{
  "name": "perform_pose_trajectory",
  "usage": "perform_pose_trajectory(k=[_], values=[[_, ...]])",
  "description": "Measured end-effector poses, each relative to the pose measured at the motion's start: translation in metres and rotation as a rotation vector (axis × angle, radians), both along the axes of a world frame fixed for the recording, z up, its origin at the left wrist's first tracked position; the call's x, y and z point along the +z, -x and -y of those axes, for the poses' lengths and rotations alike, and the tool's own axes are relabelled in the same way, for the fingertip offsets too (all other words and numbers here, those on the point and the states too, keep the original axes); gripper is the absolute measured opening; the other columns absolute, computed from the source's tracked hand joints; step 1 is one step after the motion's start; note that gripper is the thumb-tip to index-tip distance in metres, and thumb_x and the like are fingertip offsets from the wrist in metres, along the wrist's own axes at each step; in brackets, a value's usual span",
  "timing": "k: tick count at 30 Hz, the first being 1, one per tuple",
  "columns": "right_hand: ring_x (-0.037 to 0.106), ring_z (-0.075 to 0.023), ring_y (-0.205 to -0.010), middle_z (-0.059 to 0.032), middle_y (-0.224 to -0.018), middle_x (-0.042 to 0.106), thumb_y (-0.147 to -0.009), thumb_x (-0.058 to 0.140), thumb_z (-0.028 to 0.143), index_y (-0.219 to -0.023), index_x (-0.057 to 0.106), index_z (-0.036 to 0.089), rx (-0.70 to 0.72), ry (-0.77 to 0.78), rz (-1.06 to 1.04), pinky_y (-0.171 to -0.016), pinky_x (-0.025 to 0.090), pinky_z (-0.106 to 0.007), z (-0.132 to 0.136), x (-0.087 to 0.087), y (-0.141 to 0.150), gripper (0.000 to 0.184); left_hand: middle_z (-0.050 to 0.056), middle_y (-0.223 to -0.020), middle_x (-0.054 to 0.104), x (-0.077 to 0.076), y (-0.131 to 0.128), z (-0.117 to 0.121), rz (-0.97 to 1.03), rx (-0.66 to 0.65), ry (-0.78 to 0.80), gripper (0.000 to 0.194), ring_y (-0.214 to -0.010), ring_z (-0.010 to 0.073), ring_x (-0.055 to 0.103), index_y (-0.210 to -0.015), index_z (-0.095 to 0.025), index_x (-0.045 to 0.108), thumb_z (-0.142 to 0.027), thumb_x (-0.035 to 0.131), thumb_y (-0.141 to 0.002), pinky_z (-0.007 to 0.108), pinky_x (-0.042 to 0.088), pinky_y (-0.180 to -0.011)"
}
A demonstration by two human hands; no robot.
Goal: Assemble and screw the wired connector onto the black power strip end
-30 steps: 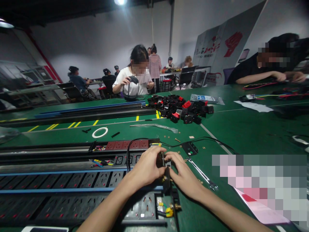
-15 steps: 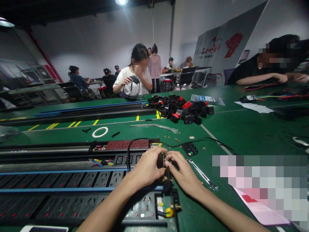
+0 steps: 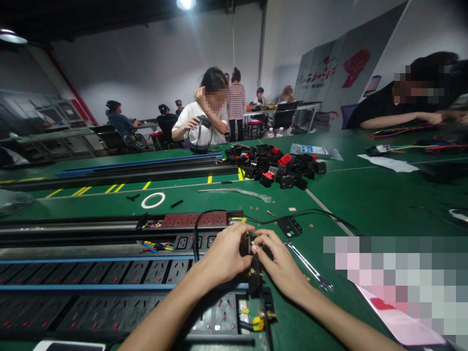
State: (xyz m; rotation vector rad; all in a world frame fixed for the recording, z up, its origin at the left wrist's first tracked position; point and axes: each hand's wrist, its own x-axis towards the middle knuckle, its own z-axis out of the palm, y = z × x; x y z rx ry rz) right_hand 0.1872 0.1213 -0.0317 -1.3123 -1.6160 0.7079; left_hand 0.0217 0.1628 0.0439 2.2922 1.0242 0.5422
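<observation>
My left hand (image 3: 227, 251) is curled around a black end plate (image 3: 255, 275) at the right end of the socket strips. Against the same plate, the thumb and fingers of my right hand (image 3: 280, 258) pinch what looks like a small brass nut, mostly covered by the fingertips. Lower on the plate a brass bolt (image 3: 271, 316) sticks out to the right, beside yellow-sleeved wire ends (image 3: 258, 322). Below my left forearm runs a black socket strip (image 3: 95, 312). Another socket strip (image 3: 146, 271) lies behind it, and a strip with dark red sockets (image 3: 193, 219) is farther back.
A wrench (image 3: 310, 267) lies right of my right hand. Beyond are a black bracket (image 3: 290, 226), loose brass nuts, a screw (image 3: 270, 213) and a white ring (image 3: 153, 200). Black and red socket modules (image 3: 272, 165) are piled farther back. Co-workers sit across the table.
Both my hands stay at the plate, with only slight finger movement. The view has shifted a little. Across the table, a person's hand has risen to the head.
</observation>
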Motion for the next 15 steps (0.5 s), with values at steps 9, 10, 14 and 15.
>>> perform_pose_trajectory(k=[9, 10, 14, 15], values=[[0.055, -0.0234, -0.11, -0.0086, -0.111, 0.058, -0.098, 0.043, 0.04, -0.09, 0.062, 0.022, -0.002, 0.007, -0.023, -0.098, 0.044, -0.04, -0.0025, -0.0018, -0.0019, 0.027, 0.01, -0.126, 0.063, -0.0011, 0.001, 0.0004, 0.01, -0.012, -0.001, 0.056, -0.117, 0.0259, 0.059, -0.123, -0.017, 0.059, -0.009, 0.068, -0.068, 0.04, 0.047, -0.104], [0.055, -0.0231, -0.11, -0.0086, -0.112, 0.058, -0.098, 0.044, 0.04, -0.093, 0.061, 0.022, -0.006, 0.002, -0.036, -0.097, 0.044, -0.04, -0.0025, -0.0017, -0.002, 0.025, 0.01, -0.125, 0.063, -0.0009, 0.001, 0.0005, 0.012, -0.016, -0.002, 0.056, -0.117, 0.0258, 0.059, -0.122, -0.017, 0.059, -0.009, 0.067, -0.068, 0.04, 0.047, -0.104], [0.055, -0.0231, -0.11, -0.008, -0.111, 0.059, -0.095, 0.048, 0.042, -0.095, 0.059, 0.023, 0.004, -0.029, -0.049, -0.096, 0.045, -0.037, -0.0019, -0.0011, -0.0019, 0.022, 0.009, -0.124, 0.064, -0.0002, 0.0007, 0.0009, 0.018, -0.024, -0.005, 0.056, -0.116, 0.0253, 0.059, -0.122, -0.017, 0.059, -0.008, 0.067, -0.068, 0.04, 0.047, -0.104], [0.056, -0.0229, -0.108, -0.0077, -0.108, 0.06, -0.097, 0.045, 0.042, -0.092, 0.06, 0.023, 0.017, -0.014, -0.042, -0.095, 0.045, -0.037, -0.0019, -0.0007, -0.0019, 0.025, 0.009, -0.125, 0.064, -0.0001, 0.0006, 0.0009, 0.018, -0.024, -0.004, 0.056, -0.116, 0.0254, 0.059, -0.122, -0.017, 0.059, -0.007, 0.066, -0.067, 0.04, 0.047, -0.104]])
